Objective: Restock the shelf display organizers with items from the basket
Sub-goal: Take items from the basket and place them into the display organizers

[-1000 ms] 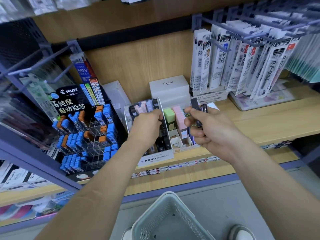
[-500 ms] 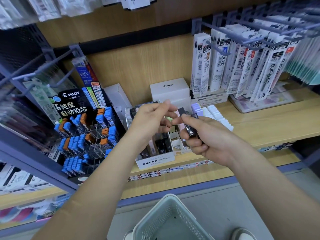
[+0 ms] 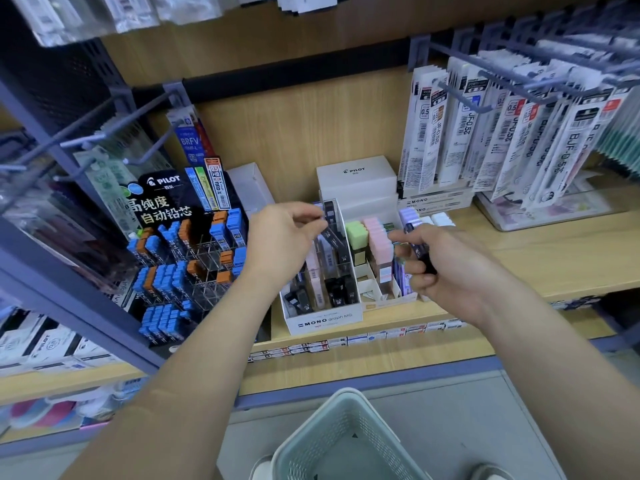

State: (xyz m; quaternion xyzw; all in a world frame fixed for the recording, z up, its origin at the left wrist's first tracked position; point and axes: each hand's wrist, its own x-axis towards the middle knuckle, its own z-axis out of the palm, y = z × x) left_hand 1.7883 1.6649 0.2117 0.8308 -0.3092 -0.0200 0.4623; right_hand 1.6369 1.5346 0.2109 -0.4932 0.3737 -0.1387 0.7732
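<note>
My left hand pinches a black lead case over the white MONO organizer, which stands on the wooden shelf and holds black and pink cases. To its right, my right hand grips a few dark lead cases in front of a second white organizer with green, pink and purple cases. The green mesh basket sits on the floor below, at the bottom centre.
A black PILOT lead display with blue and orange cases stands to the left. White boxes sit behind the organizers. Refill packs hang on hooks at the upper right. Bare hooks jut out at the upper left.
My left hand took a black case from my right hand and carried it left over the MONO organizer. My right hand shifted slightly right, still holding the other cases.
</note>
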